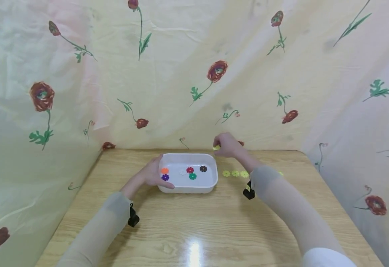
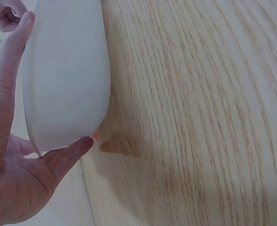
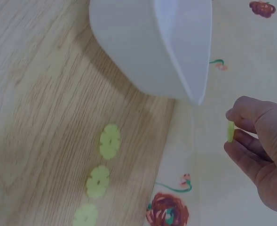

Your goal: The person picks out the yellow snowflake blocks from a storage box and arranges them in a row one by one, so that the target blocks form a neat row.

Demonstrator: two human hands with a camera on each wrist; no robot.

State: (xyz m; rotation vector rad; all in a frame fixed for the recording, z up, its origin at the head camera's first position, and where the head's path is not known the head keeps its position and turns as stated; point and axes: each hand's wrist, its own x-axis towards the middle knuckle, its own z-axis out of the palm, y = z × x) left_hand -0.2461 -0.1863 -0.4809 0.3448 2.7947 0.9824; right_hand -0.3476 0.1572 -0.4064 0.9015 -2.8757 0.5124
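My left hand (image 1: 151, 173) grips the left end of a white plastic tub (image 1: 187, 190), its thumb along the front rim in the head view. In the left wrist view the fingers curl round the tub's end. My right hand (image 1: 227, 144) is raised past the tub's far right corner and pinches a yellow flower-shaped disc (image 3: 230, 131) between thumb and fingertips. Inside the tub lie flower-shaped discs: orange (image 1: 164, 171), purple (image 1: 165, 177), white (image 1: 182, 172), red (image 1: 190, 170), green (image 1: 192, 176) and dark brown (image 1: 203, 168).
Several yellow flower-shaped discs (image 1: 235, 173) lie in a row to the right of the tub, partly hidden by my right forearm. A wooden table (image 1: 181, 226) carries everything. Floral cloth (image 1: 174, 81) hangs behind and at both sides.
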